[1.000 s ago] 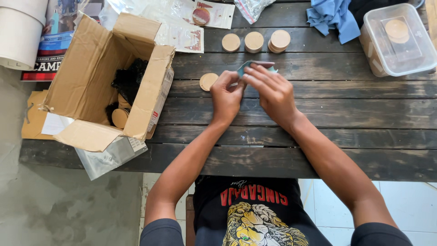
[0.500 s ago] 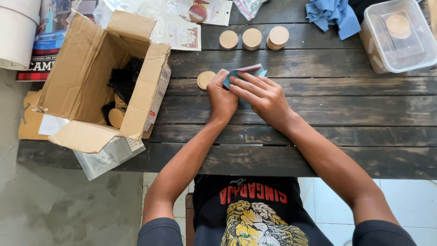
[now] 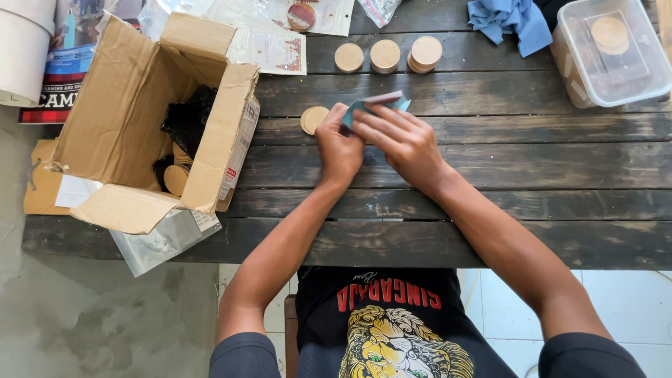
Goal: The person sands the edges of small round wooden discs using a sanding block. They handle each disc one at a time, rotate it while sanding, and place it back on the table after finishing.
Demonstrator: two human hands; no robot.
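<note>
Landmark: we place everything from the loose wooden disc (image 3: 313, 120) lying flat on the dark plank table (image 3: 532, 161).
Sheet: a small teal sheet with a pink edge (image 3: 378, 103), perhaps sandpaper, sits just right of that disc, under both our hands.
Left hand: our left hand (image 3: 339, 145) is curled, its fingertips pinching the sheet's left end; whether something is hidden under it we cannot tell.
Right hand: our right hand (image 3: 402, 140) lies fingers spread flat across the sheet, pressing it down.
Change: a second ago we had the sheet raised between fingertips; now it is down against the table and the hands have closed in beside the disc.
Meaning: we judge the folding or rubbing has moved from air to tabletop.
Beyond the disc: three wooden disc stacks (image 3: 385, 55); left, an open cardboard box (image 3: 133, 119).
</note>
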